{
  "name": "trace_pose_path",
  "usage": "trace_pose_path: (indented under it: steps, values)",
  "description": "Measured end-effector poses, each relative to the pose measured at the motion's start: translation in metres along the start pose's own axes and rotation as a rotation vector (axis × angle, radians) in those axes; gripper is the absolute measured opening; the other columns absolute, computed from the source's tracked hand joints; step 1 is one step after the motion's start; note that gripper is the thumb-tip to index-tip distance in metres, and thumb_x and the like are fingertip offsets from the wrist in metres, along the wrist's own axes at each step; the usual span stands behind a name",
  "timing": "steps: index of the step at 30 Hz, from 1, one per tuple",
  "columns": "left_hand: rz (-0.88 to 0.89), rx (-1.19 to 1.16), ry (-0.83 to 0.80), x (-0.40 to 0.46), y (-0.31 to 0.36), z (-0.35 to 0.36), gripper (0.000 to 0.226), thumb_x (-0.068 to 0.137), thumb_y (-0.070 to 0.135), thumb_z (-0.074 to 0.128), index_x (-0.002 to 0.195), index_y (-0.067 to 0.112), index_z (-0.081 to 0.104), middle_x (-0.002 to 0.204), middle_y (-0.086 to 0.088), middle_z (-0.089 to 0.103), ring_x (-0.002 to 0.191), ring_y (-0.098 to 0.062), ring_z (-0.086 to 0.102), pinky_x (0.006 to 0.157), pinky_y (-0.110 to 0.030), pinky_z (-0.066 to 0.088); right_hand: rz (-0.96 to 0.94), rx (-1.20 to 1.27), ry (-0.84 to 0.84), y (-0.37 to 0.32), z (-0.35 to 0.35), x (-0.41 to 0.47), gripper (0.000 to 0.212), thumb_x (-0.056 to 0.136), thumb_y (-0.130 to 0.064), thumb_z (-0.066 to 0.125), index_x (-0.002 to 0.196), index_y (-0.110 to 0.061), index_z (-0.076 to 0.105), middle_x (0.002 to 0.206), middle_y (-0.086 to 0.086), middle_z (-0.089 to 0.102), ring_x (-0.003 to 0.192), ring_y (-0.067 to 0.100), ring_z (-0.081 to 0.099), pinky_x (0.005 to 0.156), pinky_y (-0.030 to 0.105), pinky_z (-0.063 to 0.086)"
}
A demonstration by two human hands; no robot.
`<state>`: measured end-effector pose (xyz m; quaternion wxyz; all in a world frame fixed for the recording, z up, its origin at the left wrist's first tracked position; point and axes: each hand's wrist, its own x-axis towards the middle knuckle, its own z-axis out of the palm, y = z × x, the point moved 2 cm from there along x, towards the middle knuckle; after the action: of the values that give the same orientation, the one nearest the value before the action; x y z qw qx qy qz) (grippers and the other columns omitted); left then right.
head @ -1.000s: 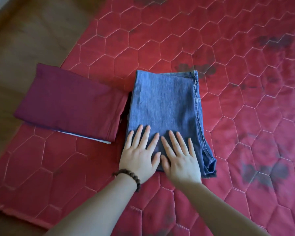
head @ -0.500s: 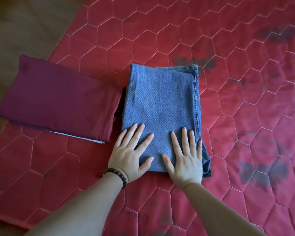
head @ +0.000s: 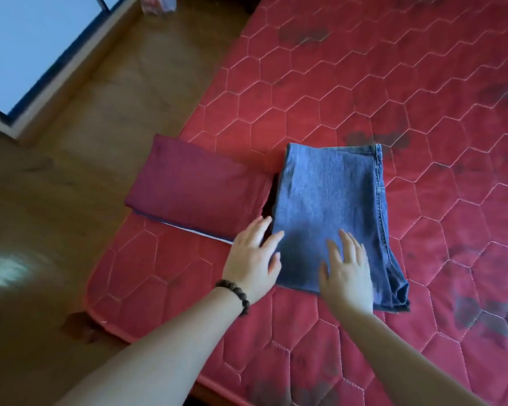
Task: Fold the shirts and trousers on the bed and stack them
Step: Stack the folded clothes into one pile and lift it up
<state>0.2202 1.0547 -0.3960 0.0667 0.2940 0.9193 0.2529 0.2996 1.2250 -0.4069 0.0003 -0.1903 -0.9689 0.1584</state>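
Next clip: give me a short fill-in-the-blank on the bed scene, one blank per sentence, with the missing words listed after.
1. The folded jeans are made of blue ____.
2. The maroon folded garment lies to the ____ of the jeans.
3. The beaded bracelet is worn on the ____ wrist.
4. The right hand rests with straight fingers on the ____.

Missing words: denim; left; left; jeans
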Motion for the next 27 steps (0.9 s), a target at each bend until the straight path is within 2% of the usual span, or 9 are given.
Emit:
trace_pose_path:
  steps: [3,6,9,11,14,16,18,22,27]
  values:
    - [-0.120,0.153,0.168,-0.007,-0.055,-0.051,0.050,0.078,0.015,0.067,0.127,0.010,0.061,0.140,-0.022,0.046,0.131,-0.039,0.043,0.101,-0.053,0.042,-0.008,0.297,-0.004,-0.066,-0.002,0.014,0.043,0.083,-0.004,0.064,0.126,-0.002,0.058,0.136,0.018,0.048,0.122,0.037,0.049,0.098,0.046,0.046]
    - [-0.288,0.303,0.146,0.001,-0.126,-0.091,0.066,0.079,0.030,0.068,0.141,0.023,0.047,0.150,-0.024,0.031,0.139,-0.041,0.029,0.108,-0.056,0.033,0.115,0.530,-0.102,-0.122,0.017,0.037,0.052,0.094,-0.023,0.053,0.144,-0.020,0.037,0.146,0.002,0.034,0.131,0.020,0.039,0.101,0.038,0.042]
    - [-0.518,0.379,0.090,0.021,-0.191,-0.116,0.079,0.083,0.056,0.058,0.150,0.043,0.019,0.157,-0.025,0.012,0.145,-0.040,0.014,0.114,-0.054,0.020,0.337,0.651,-0.158,-0.155,0.042,0.065,0.067,0.094,-0.033,0.054,0.151,-0.029,0.019,0.155,0.007,0.021,0.140,0.024,0.028,0.110,0.039,0.030]
    - [-0.632,0.279,0.056,0.037,-0.225,-0.124,0.087,0.081,0.068,0.053,0.150,0.047,0.004,0.157,-0.026,0.007,0.146,-0.038,0.011,0.116,-0.053,0.019,0.471,0.669,-0.193,-0.167,0.058,0.079,0.074,0.092,-0.039,0.056,0.152,-0.035,0.013,0.155,0.012,0.021,0.140,0.030,0.029,0.111,0.042,0.027]
    - [-0.700,-0.065,-0.083,0.056,-0.254,-0.118,0.098,0.075,0.073,0.057,0.147,0.050,-0.006,0.157,-0.019,0.015,0.144,-0.032,0.023,0.112,-0.051,0.030,0.613,0.602,-0.251,-0.172,0.076,0.092,0.080,0.089,-0.049,0.057,0.151,-0.043,0.006,0.149,0.018,0.028,0.133,0.037,0.036,0.109,0.045,0.030]
    - [-0.704,-0.233,-0.215,0.061,-0.260,-0.109,0.100,0.074,0.071,0.060,0.146,0.051,-0.007,0.157,-0.008,0.024,0.140,-0.027,0.033,0.110,-0.048,0.035,0.663,0.529,-0.275,-0.173,0.084,0.095,0.082,0.088,-0.054,0.056,0.150,-0.046,0.001,0.149,0.018,0.028,0.136,0.038,0.030,0.109,0.047,0.029]
    - [-0.680,-0.214,-0.277,0.061,-0.262,-0.102,0.100,0.075,0.067,0.062,0.149,0.047,-0.003,0.153,-0.003,0.033,0.135,-0.027,0.041,0.108,-0.046,0.039,0.686,0.478,-0.277,-0.175,0.090,0.096,0.084,0.088,-0.054,0.056,0.149,-0.048,-0.001,0.150,0.017,0.027,0.137,0.038,0.026,0.108,0.048,0.028]
    - [-0.607,0.037,-0.177,0.053,-0.259,-0.094,0.095,0.079,0.059,0.064,0.152,0.039,0.006,0.129,-0.010,0.052,0.121,-0.032,0.045,0.098,-0.045,0.044,0.705,0.474,-0.259,-0.179,0.095,0.095,0.085,0.086,-0.051,0.060,0.147,-0.053,0.001,0.149,0.017,0.024,0.124,0.041,0.043,0.105,0.045,0.036]
    - [-0.617,-0.158,-0.177,0.041,-0.265,-0.091,0.095,0.077,0.051,0.071,0.150,0.042,0.011,0.128,-0.008,0.056,0.114,-0.029,0.056,0.092,-0.036,0.048,0.693,0.518,-0.305,-0.175,0.093,0.088,0.090,0.084,-0.048,0.065,0.144,-0.057,0.000,0.139,0.022,0.035,0.099,0.032,0.052,0.098,0.038,0.039]
